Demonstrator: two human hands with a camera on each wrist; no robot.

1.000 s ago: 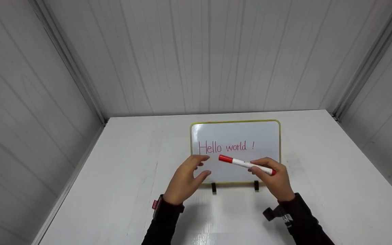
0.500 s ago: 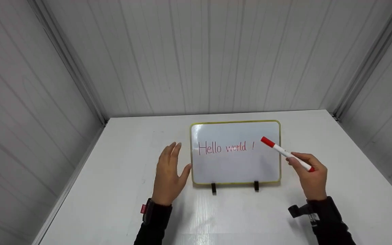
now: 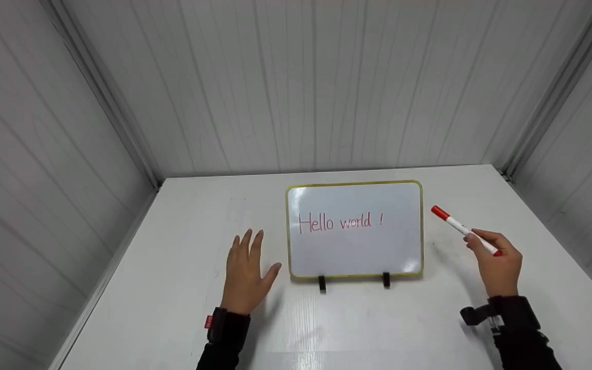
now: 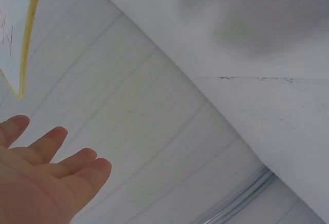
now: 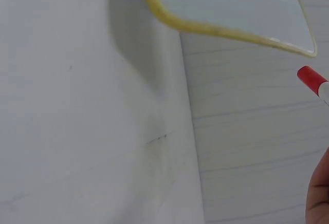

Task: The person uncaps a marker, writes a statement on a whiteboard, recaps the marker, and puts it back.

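Marker [image 3: 464, 230] pinched in right hand [image 3: 499, 267], capped end up.
Left hand [image 3: 245, 275] flat, fingers apart, left of whiteboard [image 3: 355, 252] on desk [image 3: 183, 288].

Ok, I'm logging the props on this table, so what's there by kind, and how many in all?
Whiteboard, yellow-framed, on two black feet: 1
Red-capped marker, held in the right hand: 1
Total: 2

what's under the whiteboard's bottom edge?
Two small black feet prop the whiteboard upright on the white table. What lies behind the board is covered.
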